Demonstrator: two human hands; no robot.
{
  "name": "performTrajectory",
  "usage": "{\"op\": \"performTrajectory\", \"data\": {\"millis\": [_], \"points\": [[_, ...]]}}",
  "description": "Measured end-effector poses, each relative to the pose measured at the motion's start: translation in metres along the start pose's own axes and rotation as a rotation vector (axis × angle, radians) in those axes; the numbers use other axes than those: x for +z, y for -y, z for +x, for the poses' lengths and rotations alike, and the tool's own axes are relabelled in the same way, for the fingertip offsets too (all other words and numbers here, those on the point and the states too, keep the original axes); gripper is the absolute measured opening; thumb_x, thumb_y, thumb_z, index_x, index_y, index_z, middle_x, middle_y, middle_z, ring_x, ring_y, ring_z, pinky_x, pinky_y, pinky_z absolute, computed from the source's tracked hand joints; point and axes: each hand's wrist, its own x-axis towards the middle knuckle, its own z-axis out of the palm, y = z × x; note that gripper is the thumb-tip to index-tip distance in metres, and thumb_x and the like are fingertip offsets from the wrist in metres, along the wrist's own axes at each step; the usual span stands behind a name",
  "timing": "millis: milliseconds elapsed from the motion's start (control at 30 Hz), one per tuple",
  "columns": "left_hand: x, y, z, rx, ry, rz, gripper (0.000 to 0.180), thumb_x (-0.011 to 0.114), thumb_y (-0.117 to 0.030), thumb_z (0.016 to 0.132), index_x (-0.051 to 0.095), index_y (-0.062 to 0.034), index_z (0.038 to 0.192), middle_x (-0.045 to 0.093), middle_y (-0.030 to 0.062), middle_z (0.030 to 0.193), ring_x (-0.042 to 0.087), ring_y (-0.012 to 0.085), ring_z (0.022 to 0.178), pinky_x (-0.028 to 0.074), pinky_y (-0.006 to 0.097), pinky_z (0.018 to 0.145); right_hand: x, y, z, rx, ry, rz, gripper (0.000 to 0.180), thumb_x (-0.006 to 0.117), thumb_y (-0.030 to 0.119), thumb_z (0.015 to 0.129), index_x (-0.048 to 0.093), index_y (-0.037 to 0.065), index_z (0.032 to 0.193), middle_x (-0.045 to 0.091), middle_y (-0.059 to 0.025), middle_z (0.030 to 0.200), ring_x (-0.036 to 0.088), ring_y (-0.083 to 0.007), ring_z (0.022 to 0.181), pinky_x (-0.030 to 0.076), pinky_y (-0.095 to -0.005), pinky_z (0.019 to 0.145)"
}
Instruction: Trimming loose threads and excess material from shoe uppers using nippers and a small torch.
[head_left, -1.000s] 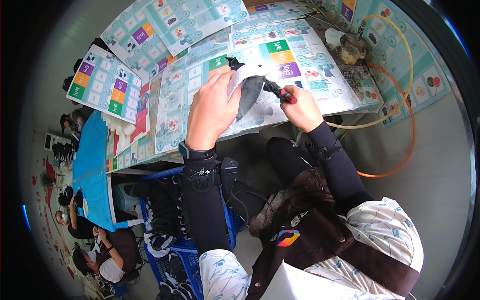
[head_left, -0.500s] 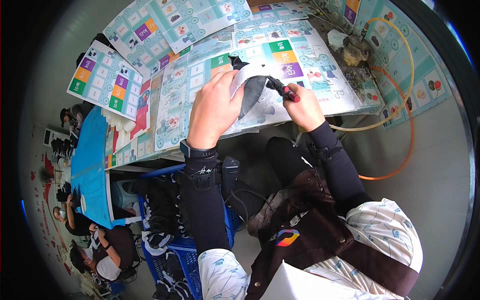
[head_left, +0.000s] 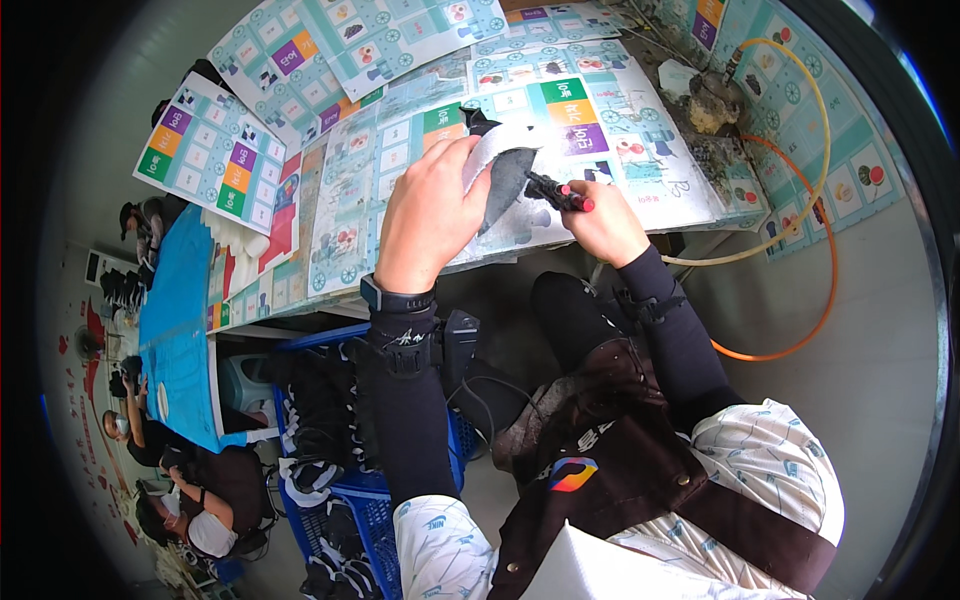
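Observation:
My left hand is closed around a grey, white and black shoe upper, holding it tilted above the papered bench. Its dark grey inner face is turned towards my right side, and its black tip sticks up at the far end. My right hand grips a black brush-like tool with red ends. The tool's dark tip is beside the upper's right edge; whether they touch I cannot tell. A pale yellow hose runs out near my right wrist, though its join to the tool is hidden.
Printed sheets cover the bench, with more sheets propped at the left. A crusted fitting sits at the back right, near an orange hose. Blue baskets of black-and-white shoe parts stand below left. Two people work beyond a blue table.
My right hand and the tool have shifted slightly left and nearer to me, along the upper's edge. My left hand and the upper have barely moved.

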Motion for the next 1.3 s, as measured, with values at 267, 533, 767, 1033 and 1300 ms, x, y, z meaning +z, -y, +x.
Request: {"op": "performTrajectory", "data": {"millis": [267, 533, 767, 1033, 1300], "points": [[-0.001, 0.000, -0.001, -0.009, 0.000, -0.013, 0.035, 0.067, -0.022, 0.102, 0.071, -0.0001, 0.128, 0.073, 0.0237, 0.120, 0.068, 0.0469, 0.108, 0.055, 0.048, 0.092, 0.000, 0.005, -0.001, -0.026, -0.126, -0.035, 0.017, 0.058, 0.008, 0.086, 0.069, -0.004, 0.088, 0.068, -0.0337, 0.082, 0.067, -0.0534, 0.087, 0.052, -0.0582, 0.081], [0.000, 0.002, -0.002, -0.004, 0.001, 0.005, 0.036, 0.067, -0.021, 0.102, 0.070, 0.0002, 0.130, 0.073, 0.0232, 0.124, 0.068, 0.0451, 0.113, 0.055, 0.046, 0.096, 0.003, 0.008, -0.001, -0.024, -0.075, -0.106, 0.022, 0.058, 0.009, 0.087, 0.075, -0.001, 0.096, 0.070, -0.0318, 0.084, 0.071, -0.0502, 0.088, 0.055, -0.0560, 0.082], [0.001, 0.003, -0.003, 0.024, -0.036, 0.001, 0.034, 0.067, -0.019, 0.098, 0.071, 0.0024, 0.124, 0.073, 0.0239, 0.119, 0.070, 0.0450, 0.108, 0.057, 0.048, 0.093, 0.010, 0.005, -0.008, -0.004, 0.098, 0.042, 0.027, 0.060, 0.013, 0.089, 0.077, -0.001, 0.104, 0.072, -0.0320, 0.088, 0.071, -0.0502, 0.091, 0.056, -0.0532, 0.083], [0.000, 0.004, -0.002, 0.028, -0.039, -0.004, 0.033, 0.067, -0.019, 0.099, 0.071, 0.0029, 0.124, 0.073, 0.0241, 0.118, 0.070, 0.0451, 0.108, 0.057, 0.048, 0.093, 0.007, 0.008, -0.002, -0.009, -0.068, -0.007, 0.026, 0.059, 0.011, 0.087, 0.075, -0.003, 0.101, 0.070, -0.0334, 0.084, 0.070, -0.0515, 0.089, 0.055, -0.0544, 0.082], [-0.001, 0.003, -0.004, 0.009, -0.033, 0.003, 0.034, 0.066, -0.021, 0.100, 0.071, 0.0018, 0.124, 0.073, 0.0240, 0.120, 0.070, 0.0452, 0.109, 0.057, 0.048, 0.093, 0.007, 0.008, -0.001, -0.033, -0.014, 0.064, 0.023, 0.059, 0.011, 0.085, 0.073, -0.004, 0.097, 0.069, -0.0348, 0.088, 0.068, -0.0531, 0.091, 0.055, -0.0549, 0.083]]}}
